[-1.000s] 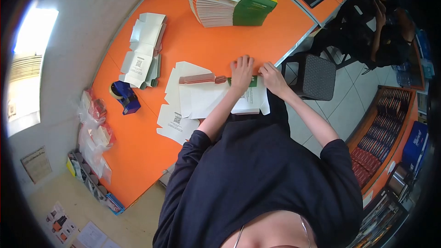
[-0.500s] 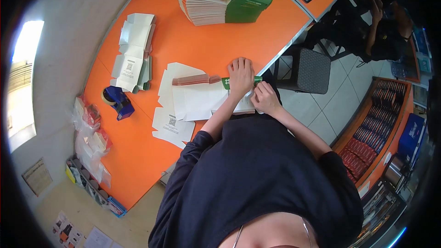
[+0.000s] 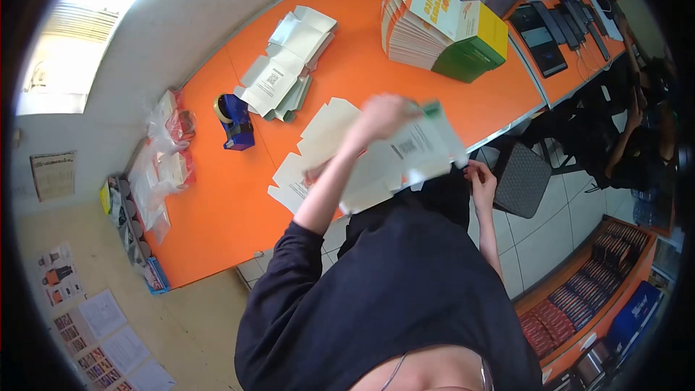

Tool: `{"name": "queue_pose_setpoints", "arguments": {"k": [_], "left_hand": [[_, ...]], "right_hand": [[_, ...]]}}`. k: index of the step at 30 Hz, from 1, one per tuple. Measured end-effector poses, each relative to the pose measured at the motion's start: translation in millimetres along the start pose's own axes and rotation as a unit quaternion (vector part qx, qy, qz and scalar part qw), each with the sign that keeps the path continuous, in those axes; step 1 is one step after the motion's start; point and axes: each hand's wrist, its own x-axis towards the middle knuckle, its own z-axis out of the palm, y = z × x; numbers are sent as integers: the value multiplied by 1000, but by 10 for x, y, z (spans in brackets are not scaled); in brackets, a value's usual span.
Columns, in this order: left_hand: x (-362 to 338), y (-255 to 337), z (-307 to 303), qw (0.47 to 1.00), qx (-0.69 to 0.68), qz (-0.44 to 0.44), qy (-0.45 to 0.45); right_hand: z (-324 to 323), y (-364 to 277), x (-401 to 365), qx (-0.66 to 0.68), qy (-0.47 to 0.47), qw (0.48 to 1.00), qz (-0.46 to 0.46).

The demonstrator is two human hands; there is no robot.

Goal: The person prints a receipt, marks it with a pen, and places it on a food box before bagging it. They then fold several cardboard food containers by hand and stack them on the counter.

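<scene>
Clear plastic bags (image 3: 161, 174) at bench (image 3: 217, 195) end hold small packs, details too small to tell. Flat carton blank (image 3: 409, 153) is held above the near bench edge, over loose white blanks (image 3: 322, 127). It's blurred, long axis running lower-left to upper-right w/ green end (image 3: 433, 108) up. L hand (image 3: 381, 117) is clamped on its top edge. R hand (image 3: 481, 179) has fingers loose and apart, just beside the blank's lower corner; contact can't tell. Blue tape dispenser (image 3: 235, 123) and printed carton stack (image 3: 441, 29) lie farther off.

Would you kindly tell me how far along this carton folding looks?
Done, seemingly: the small pile by the wall. In hand: the left hand holds up one blurred carton blank, right hand beside it. Left: loose blanks on the table and the tall printed stack.
</scene>
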Motion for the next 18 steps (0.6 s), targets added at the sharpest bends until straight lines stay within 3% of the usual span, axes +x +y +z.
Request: {"name": "queue_pose_setpoints", "arguments": {"k": [2,3,6,7,9,10,12,14,16,17,18], "left_hand": [[-193,-172,-673,982,-135,-86,103],[-315,-200,-957,942,-223,-169,185],[-471,-777,-1251,754,-502,-86,415],[-522,-899,-1256,753,-498,-85,421],[-589,-1100,-1229,638,-588,-65,493],[-581,-1187,-1166,638,-585,-64,496],[-511,-1442,-938,536,-615,-77,573],[-426,-2065,-548,519,-627,-114,569],[-356,-2381,-179,387,-700,-211,562],[-396,-2366,-87,385,-699,-212,564],[-477,-2305,8,450,-677,-204,545]], "right_hand": [[37,-74,-17,-21,-42,999,-23],[57,-100,-14,-36,-55,997,-38],[188,-2,26,47,-52,997,-33],[233,52,55,50,-63,996,-32],[337,14,107,10,-91,995,-24],[381,2,129,-34,-113,993,-16],[500,93,180,-65,-121,990,-17],[680,104,204,-112,-187,976,-28],[909,94,231,-123,-213,969,-19],[1029,-72,231,-172,-263,949,-26],[1158,-187,251,-219,-310,925,-35]]}}
